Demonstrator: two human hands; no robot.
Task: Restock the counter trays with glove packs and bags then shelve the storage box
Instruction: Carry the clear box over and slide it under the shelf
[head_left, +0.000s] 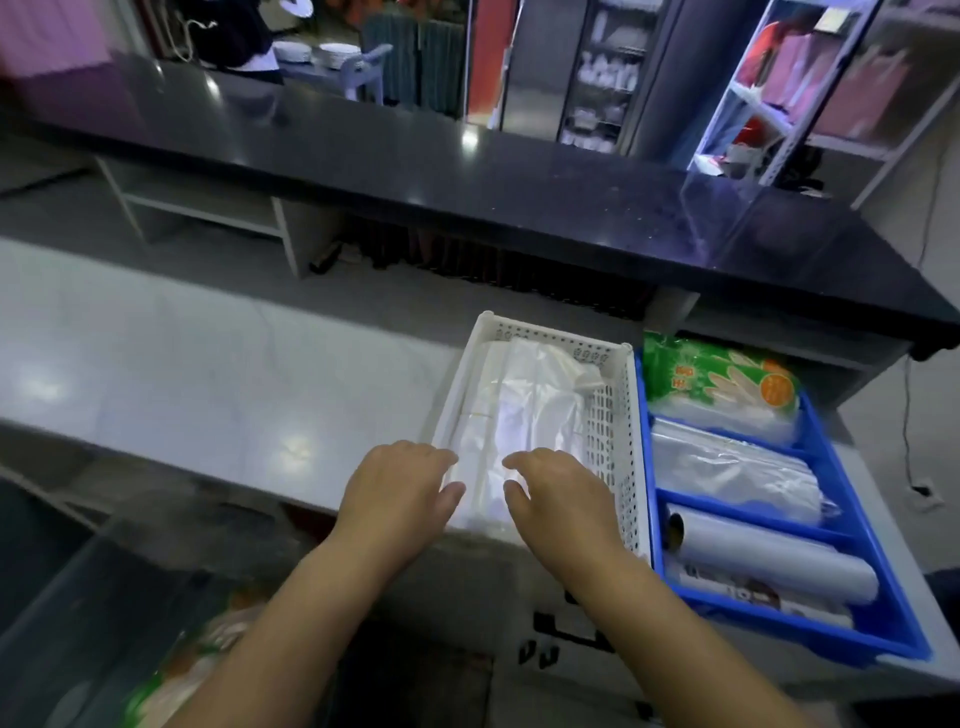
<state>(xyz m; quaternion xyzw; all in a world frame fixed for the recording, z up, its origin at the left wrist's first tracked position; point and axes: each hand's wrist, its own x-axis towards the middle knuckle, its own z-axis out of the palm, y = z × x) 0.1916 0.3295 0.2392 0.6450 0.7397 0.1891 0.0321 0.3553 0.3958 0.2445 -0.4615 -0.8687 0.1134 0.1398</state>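
Both hands, the left hand (402, 486) and right hand (558, 491), hover spread and empty over the near end of the white tray (618, 415) on the table (208, 384), above the clear bags (524, 410) inside it. Beside it, touching, the blue tray (906, 618) holds a green glove pack (722, 384) at its far end. The blurred clear container (104, 597) at lower left may be the storage box.

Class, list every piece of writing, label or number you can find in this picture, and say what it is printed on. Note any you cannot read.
No text can be read for certain.
Green glove pack, far compartment of the blue tray: red characters at its left and print in an orange circle, too blurred to read.
Printed pack under the roll, nearest compartment: dark print, too blurred to read.
White basket and its bags: no writing visible.
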